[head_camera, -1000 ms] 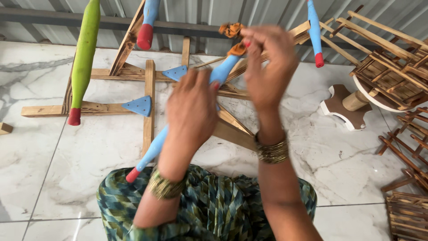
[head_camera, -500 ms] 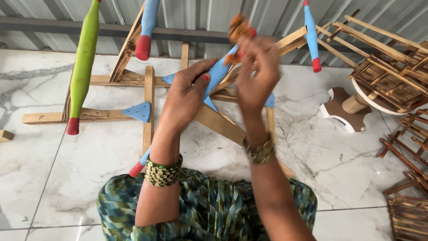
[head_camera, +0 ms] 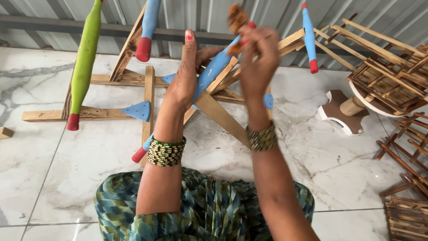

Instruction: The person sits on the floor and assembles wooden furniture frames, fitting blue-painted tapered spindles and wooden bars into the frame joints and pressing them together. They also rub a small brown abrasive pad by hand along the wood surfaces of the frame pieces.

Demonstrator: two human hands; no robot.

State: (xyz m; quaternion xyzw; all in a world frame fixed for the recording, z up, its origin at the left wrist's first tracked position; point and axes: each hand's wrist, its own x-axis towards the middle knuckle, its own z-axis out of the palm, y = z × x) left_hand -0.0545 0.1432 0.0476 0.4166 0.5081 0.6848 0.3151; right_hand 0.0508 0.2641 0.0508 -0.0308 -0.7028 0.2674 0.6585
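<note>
A long blue rod (head_camera: pixel 215 68) with a red lower tip (head_camera: pixel 139 155) slants up in front of me. My left hand (head_camera: pixel 182 87) is pressed against its middle, thumb around it and fingers stretched upward. My right hand (head_camera: pixel 258 58) pinches a small orange-brown piece (head_camera: pixel 236 15) at the rod's upper end. Both wrists carry bangles. Behind the rod, a wooden frame (head_camera: pixel 148 96) with blue triangular corner pieces (head_camera: pixel 138 110) lies on the marble floor.
A green rod (head_camera: pixel 84 62) with a red tip hangs at the left, and two more blue rods (head_camera: pixel 149 22) (head_camera: pixel 308 35) hang above. A round wooden stand (head_camera: pixel 352 111) and slatted wooden racks (head_camera: pixel 392 76) stand at the right, more (head_camera: pixel 408 218) bottom right. Corrugated metal wall behind.
Both hands have risen and the blue rod now tilts more steeply. My left hand's fingers have straightened along the rod. My right hand has stayed at the rod's upper end.
</note>
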